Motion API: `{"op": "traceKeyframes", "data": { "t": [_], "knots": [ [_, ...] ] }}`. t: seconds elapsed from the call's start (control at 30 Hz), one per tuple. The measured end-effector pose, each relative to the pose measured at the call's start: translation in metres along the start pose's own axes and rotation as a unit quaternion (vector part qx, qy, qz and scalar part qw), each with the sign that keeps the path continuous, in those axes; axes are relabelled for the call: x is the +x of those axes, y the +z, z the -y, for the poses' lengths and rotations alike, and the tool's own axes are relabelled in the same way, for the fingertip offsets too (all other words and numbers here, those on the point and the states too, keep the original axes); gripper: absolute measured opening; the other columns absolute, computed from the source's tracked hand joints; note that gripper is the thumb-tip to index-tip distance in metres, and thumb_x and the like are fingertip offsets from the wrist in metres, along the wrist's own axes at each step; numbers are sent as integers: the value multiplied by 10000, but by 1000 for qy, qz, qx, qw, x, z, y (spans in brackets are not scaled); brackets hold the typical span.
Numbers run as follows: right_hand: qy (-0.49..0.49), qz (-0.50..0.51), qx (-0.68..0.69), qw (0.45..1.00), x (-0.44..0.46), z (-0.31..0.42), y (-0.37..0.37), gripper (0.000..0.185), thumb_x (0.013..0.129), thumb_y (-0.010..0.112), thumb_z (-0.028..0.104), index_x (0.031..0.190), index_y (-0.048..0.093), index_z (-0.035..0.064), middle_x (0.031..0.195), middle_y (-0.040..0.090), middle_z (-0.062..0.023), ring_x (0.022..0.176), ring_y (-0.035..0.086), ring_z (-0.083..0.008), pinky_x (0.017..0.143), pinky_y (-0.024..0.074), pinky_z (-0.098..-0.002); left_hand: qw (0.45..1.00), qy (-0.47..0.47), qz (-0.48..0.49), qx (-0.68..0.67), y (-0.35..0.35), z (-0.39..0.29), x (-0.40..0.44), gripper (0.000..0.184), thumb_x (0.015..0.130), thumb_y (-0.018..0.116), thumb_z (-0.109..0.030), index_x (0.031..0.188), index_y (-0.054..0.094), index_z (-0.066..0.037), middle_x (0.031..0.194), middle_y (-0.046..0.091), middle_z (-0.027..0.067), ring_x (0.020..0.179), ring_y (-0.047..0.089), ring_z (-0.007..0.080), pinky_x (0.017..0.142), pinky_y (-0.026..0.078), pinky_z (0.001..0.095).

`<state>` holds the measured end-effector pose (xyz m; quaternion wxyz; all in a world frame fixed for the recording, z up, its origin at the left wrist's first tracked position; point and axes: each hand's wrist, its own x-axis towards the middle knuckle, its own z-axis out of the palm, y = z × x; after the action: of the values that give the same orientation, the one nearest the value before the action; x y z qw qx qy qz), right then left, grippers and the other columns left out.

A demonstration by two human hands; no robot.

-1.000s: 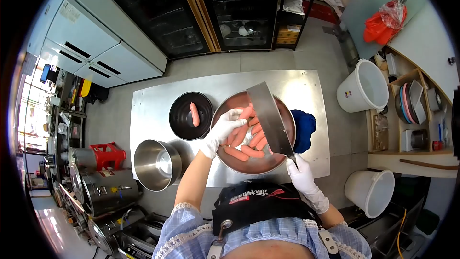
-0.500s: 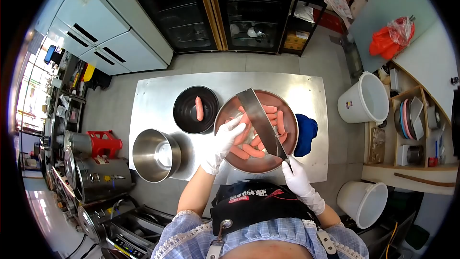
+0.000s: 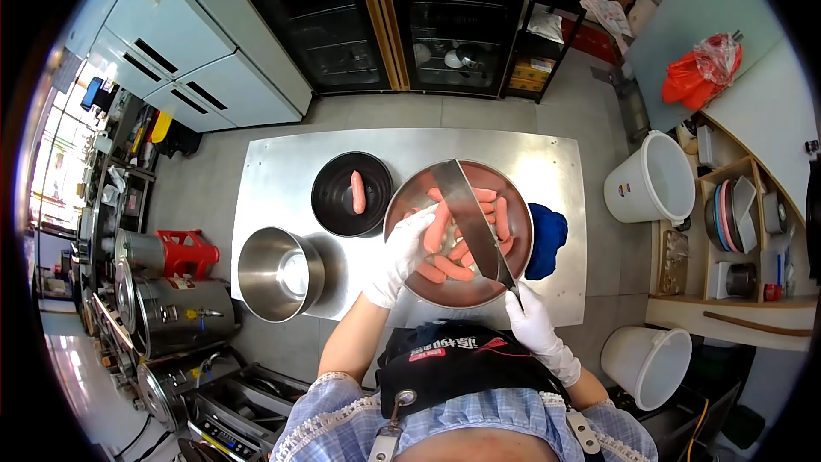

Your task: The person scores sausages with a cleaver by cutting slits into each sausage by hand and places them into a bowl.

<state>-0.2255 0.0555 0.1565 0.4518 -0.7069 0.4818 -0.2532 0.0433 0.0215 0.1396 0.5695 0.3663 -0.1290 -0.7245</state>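
Wearing a white glove, my left hand (image 3: 405,250) grips a pink sausage (image 3: 437,228) over the left part of a wide reddish-brown basin (image 3: 453,294). Several other sausages (image 3: 501,217) lie in that basin. My right hand (image 3: 531,320), also gloved, is closed on the handle of a large knife (image 3: 469,216). The broad blade slants across the basin, just right of the held sausage. A single sausage (image 3: 357,193) rests in a black bowl (image 3: 328,217) to the left of the basin.
The steel table (image 3: 274,173) also bears a deep steel pot (image 3: 253,278) at left and a dark blue cloth (image 3: 547,241) at right. White buckets (image 3: 627,193) stand on the floor to the right. Tall fridges (image 3: 167,30) and dark glass-door cabinets (image 3: 466,13) are beyond the table.
The knife has shifted left across the basin, with its tip lower in view. My left hand still holds a sausage, now more upright. The view has shifted slightly.
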Motion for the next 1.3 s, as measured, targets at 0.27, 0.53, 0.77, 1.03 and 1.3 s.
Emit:
{"op": "traceKeyframes", "data": {
  "t": [0.27, 0.53, 0.77, 1.03, 1.3],
  "knots": [
    [14, 8, 49, 999, 1, 11, 7, 186, 951, 525, 121, 1082, 579, 1, 831, 617, -204, 753, 628, -349, 668, 488, -382, 999, -42, -18, -28, -11, 6, 0, 200, 977, 485, -213, 948, 577, -38, 812, 581, 49, 717, 546, 146, 650, 440, 258],
    [-53, -19, 35, 998, 12, 12, 16, 176, 946, 536, 78, 1091, 586, -8, 718, 552, -71, 608, 504, -150, 586, 441, -299, 996, -37, 3, -78, -19, 20, -6, 174, 963, 515, -179, 1027, 531, -18, 931, 600, 90, 821, 577, 170, 747, 479, 298],
    [4, 15, 44, 999, 8, 24, 6, 147, 936, 529, 81, 1024, 574, -27, 780, 583, -174, 700, 583, -322, 649, 468, -376, 996, 37, -39, -64, -28, 28, 4, 219, 973, 491, -239, 989, 528, -24, 818, 543, 74, 707, 506, 159, 668, 428, 277],
    [-9, 32, 52, 998, 1, 19, 8, 146, 934, 551, 102, 1018, 577, -14, 762, 575, -185, 674, 588, -323, 618, 469, -369, 993, 33, -28, -106, -45, 33, 7, 196, 962, 527, -195, 1054, 499, -24, 925, 567, 92, 814, 545, 198, 727, 456, 328],
    [-55, 9, 5, 998, 4, 10, 16, 121, 919, 557, 93, 977, 572, -12, 738, 583, -196, 668, 607, -365, 589, 464, -408, 990, 17, 69, -120, -46, 30, 1, 385, 942, 561, -136, 1267, 390, -19, 1166, 533, 113, 1018, 571, 208, 882, 495, 346]
  ]
}}
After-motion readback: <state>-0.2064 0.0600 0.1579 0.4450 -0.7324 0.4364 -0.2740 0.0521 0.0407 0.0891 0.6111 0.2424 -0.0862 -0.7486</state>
